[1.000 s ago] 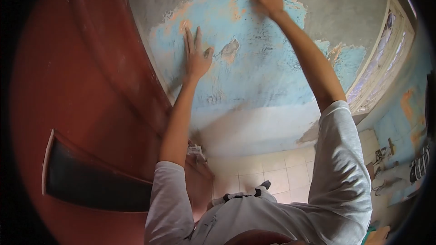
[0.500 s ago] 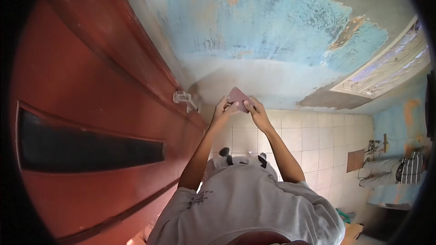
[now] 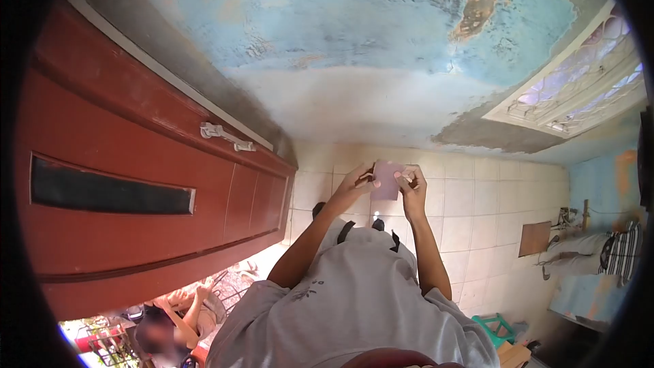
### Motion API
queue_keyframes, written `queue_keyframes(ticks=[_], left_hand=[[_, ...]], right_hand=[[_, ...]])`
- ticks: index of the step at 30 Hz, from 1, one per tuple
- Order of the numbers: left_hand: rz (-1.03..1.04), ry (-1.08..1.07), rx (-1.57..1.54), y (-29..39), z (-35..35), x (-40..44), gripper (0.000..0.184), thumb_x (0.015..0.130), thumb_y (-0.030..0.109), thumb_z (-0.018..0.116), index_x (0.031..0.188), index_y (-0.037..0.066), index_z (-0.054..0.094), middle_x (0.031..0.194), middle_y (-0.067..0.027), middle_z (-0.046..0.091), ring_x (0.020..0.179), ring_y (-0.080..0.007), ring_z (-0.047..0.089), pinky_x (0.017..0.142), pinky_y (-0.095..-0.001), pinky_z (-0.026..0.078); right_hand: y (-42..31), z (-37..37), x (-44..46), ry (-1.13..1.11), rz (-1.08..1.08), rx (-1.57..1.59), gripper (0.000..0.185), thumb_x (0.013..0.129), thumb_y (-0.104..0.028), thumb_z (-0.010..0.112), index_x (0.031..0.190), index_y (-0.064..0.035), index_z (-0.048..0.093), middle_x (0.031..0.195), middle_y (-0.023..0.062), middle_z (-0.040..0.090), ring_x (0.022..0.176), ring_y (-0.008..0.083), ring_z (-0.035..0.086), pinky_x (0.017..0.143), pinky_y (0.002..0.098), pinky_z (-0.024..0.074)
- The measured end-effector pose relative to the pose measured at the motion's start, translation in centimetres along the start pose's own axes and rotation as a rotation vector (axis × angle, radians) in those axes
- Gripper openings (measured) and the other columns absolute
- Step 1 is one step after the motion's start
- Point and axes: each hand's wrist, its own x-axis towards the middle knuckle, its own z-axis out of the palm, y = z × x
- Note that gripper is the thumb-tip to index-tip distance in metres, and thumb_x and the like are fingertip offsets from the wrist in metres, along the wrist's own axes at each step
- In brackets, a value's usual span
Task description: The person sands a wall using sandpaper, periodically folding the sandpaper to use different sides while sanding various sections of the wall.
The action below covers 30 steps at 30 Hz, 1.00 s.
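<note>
A dull mauve piece of sandpaper (image 3: 386,182) is held out flat in front of my body, above the tiled floor. My left hand (image 3: 357,184) grips its left edge, thumb on the near face and fingers partly behind. At the right edge, my right hand (image 3: 413,187) pinches it between thumb and bent fingers. Beyond both hands rises the wall (image 3: 327,95), a pale smooth band low down and worn blue paint higher up. The sheet does not touch the wall.
On the left stands a red door (image 3: 129,163) with a white handle (image 3: 227,138); a seated person (image 3: 187,320) is outside it. A barred window (image 3: 569,85) is at right. Another person in a striped top (image 3: 618,252) stands far right, near a green stool (image 3: 496,329).
My view has turned, showing more of the door and the person outside. Both hands sit lower and farther from the wall, and the sandpaper has turned more upright between them.
</note>
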Motion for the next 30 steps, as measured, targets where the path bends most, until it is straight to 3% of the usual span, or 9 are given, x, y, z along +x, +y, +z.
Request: queue_keyframes(ticks=[2,3,6,12,18,19,22,26,30], left_hand=[[0.000,-0.036,-0.300,-0.8,2.6,-0.4,0.059,0.097,0.015,0.077,0.148,0.001,0.050,0.132,-0.0055,0.058,0.129,-0.0161,0.054,0.110,-0.0351,0.044],[-0.026,-0.080,-0.173,-0.3,3.0,-0.7,0.077,0.097,0.021,0.077,0.159,0.000,0.036,0.154,-0.0104,0.048,0.144,-0.0203,0.044,0.118,-0.0381,0.038],[0.010,0.104,-0.008,-2.3,5.2,-1.2,0.070,0.103,0.027,0.070,0.158,0.000,0.037,0.157,-0.0110,0.045,0.145,-0.0199,0.043,0.118,-0.0385,0.038],[0.014,0.603,-0.180,0.2,4.3,0.6,0.048,0.109,0.028,0.060,0.147,0.000,0.052,0.138,-0.0086,0.063,0.128,-0.0162,0.058,0.110,-0.0319,0.045],[0.271,0.667,0.186,2.4,-2.1,4.5,0.040,0.109,0.023,0.059,0.138,-0.004,0.061,0.133,-0.0110,0.067,0.126,-0.0183,0.060,0.109,-0.0330,0.046],[0.346,0.741,0.269,3.2,-2.7,5.4,0.034,0.110,0.020,0.058,0.130,-0.005,0.066,0.119,-0.0153,0.073,0.115,-0.0187,0.066,0.101,-0.0326,0.050],[0.398,0.794,0.349,5.7,-6.5,8.2,0.034,0.110,0.022,0.058,0.125,-0.007,0.068,0.116,-0.0152,0.075,0.111,-0.0197,0.067,0.099,-0.0332,0.051],[0.534,0.857,0.304,15.8,-10.2,12.2,0.040,0.110,0.027,0.058,0.125,-0.009,0.069,0.119,-0.0170,0.075,0.112,-0.0190,0.067,0.101,-0.0345,0.050],[0.946,0.992,0.581,31.2,-13.2,13.8,0.035,0.111,0.017,0.053,0.134,-0.004,0.068,0.129,-0.0186,0.073,0.120,-0.0223,0.068,0.104,-0.0342,0.049]], right_hand=[[0.8,-1.7,0.2,0.042,0.123,0.354,0.014,0.097,-0.003,0.073,0.099,-0.0100,0.062,0.089,-0.0040,0.063,0.076,0.0020,0.059,0.063,0.0176,0.0427],[1.9,-2.5,0.3,0.015,0.169,0.466,0.016,0.096,0.000,0.073,0.096,-0.0114,0.061,0.090,-0.0014,0.065,0.073,0.0014,0.058,0.056,0.0160,0.0392],[-0.5,-0.8,0.3,0.020,0.381,0.541,0.014,0.097,0.000,0.071,0.095,-0.0099,0.061,0.088,-0.0006,0.065,0.074,0.0026,0.058,0.055,0.0166,0.0377],[0.0,1.9,4.4,-0.285,0.286,0.177,0.016,0.095,0.000,0.071,0.089,-0.0069,0.059,0.082,0.0019,0.063,0.078,0.0115,0.062,0.075,0.0286,0.0498],[-1.3,5.0,11.0,-0.474,-0.016,-0.238,0.011,0.096,-0.009,0.076,0.100,-0.0040,0.068,0.098,0.0031,0.072,0.093,0.0128,0.068,0.075,0.0291,0.0508],[-2.8,4.9,12.1,-0.448,-0.076,-0.353,0.013,0.097,-0.008,0.074,0.109,-0.0056,0.068,0.109,0.0012,0.073,0.101,0.0123,0.069,0.079,0.0288,0.0516],[-8.0,5.0,17.3,-0.314,-0.278,-0.505,0.019,0.099,-0.005,0.069,0.117,-0.0057,0.067,0.115,0.0050,0.072,0.106,0.0171,0.069,0.084,0.0315,0.0527],[-17.1,6.4,24.1,-0.052,-0.968,-0.706,0.033,0.102,-0.003,0.062,0.135,-0.0003,0.060,0.135,0.0205,0.063,0.129,0.0371,0.059,0.108,0.0425,0.0465],[-25.3,10.9,27.4,-0.033,-1.205,-0.661,0.045,0.102,-0.006,0.060,0.147,-0.0038,0.054,0.158,0.0203,0.046,0.150,0.0413,0.040,0.121,0.0525,0.0328]])
